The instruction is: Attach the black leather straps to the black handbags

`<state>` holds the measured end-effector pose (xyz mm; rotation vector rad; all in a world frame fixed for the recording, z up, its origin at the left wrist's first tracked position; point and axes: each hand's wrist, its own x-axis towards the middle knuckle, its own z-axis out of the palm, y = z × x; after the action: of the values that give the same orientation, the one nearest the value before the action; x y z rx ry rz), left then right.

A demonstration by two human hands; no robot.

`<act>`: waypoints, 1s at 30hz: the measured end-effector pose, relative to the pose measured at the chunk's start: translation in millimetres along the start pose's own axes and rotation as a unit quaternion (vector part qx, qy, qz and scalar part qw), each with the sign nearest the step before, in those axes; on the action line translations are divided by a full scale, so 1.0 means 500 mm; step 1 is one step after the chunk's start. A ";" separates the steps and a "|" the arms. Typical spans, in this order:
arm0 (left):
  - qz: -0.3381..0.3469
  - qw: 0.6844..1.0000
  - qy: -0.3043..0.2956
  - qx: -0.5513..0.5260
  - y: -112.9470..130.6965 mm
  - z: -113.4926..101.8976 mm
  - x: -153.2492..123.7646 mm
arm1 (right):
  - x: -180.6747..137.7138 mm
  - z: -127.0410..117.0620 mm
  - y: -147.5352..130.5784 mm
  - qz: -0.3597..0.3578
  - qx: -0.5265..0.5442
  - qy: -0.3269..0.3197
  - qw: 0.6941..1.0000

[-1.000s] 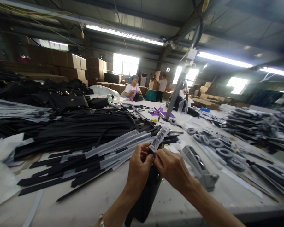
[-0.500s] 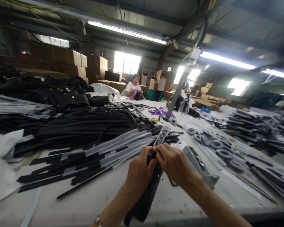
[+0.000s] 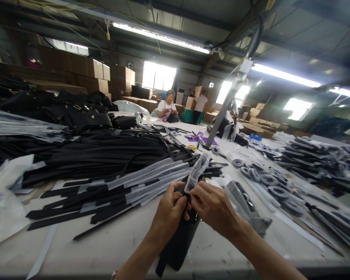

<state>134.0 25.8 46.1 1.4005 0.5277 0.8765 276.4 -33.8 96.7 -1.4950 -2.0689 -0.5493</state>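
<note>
My left hand [image 3: 169, 212] and my right hand [image 3: 214, 208] meet in front of me, both pinched on the top of a black strap [image 3: 179, 243] that hangs over the table's near edge. A clear plastic sleeve [image 3: 196, 173] sticks up from between my fingertips. A grey tape dispenser [image 3: 246, 208] lies just right of my right hand. A heap of black straps [image 3: 105, 163], some wrapped in clear plastic, lies to the left of my hands.
Rolls of tape [image 3: 268, 181] and more wrapped straps [image 3: 315, 155] cover the right of the white table [image 3: 105, 249]. Black bags [image 3: 76, 112] are piled far left. A slanted pole [image 3: 221, 116] stands mid-table. Two people [image 3: 167, 109] work at the far end among cardboard boxes [image 3: 97, 70].
My hands stay pinched on the strap and sleeve; they have dropped slightly and the fingers have shifted along the sleeve. The view has tilted a little.
</note>
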 end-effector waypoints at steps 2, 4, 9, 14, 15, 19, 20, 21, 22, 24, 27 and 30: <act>-0.004 0.998 -0.007 -0.056 -0.005 0.002 -0.003 | -0.010 0.002 -0.004 0.056 0.039 0.008 0.998; 0.006 0.999 0.013 -0.050 -0.013 0.006 -0.008 | -0.019 0.007 -0.014 0.093 0.079 0.010 0.992; 0.068 0.984 0.092 0.133 -0.027 0.009 -0.009 | -0.031 0.025 -0.039 0.058 0.105 -0.001 0.993; 0.090 0.979 0.008 0.180 -0.023 -0.027 -0.028 | -0.044 0.036 -0.034 0.069 0.102 0.009 0.992; 0.094 0.977 -0.001 0.191 -0.027 -0.037 -0.038 | -0.050 0.040 -0.033 0.079 0.096 0.005 0.992; 0.099 0.973 -0.031 0.204 -0.060 -0.073 -0.081 | -0.071 0.057 -0.049 0.115 0.115 -0.025 0.986; 0.092 0.976 -0.031 0.196 -0.069 -0.078 -0.087 | -0.072 0.059 -0.057 0.117 0.123 -0.027 0.985; 0.083 0.978 -0.027 0.187 -0.075 -0.081 -0.090 | -0.071 0.059 -0.066 0.115 0.129 -0.027 0.985; 0.075 0.981 -0.022 0.177 -0.080 -0.082 -0.090 | -0.069 0.057 -0.076 0.108 0.134 -0.028 0.985; 0.067 0.985 -0.020 0.160 -0.082 -0.081 -0.086 | -0.062 0.049 -0.093 0.083 0.150 -0.036 0.985; 0.084 0.987 -0.036 0.131 -0.068 -0.077 -0.078 | -0.057 0.039 -0.110 0.062 0.185 -0.067 0.978; 0.087 0.989 -0.074 0.094 -0.039 -0.083 -0.075 | -0.059 0.037 -0.104 0.137 0.225 -0.073 0.962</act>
<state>83.3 23.0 15.1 1.6891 0.3859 0.8701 231.3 -60.4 62.8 -1.5350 -1.8791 0.1372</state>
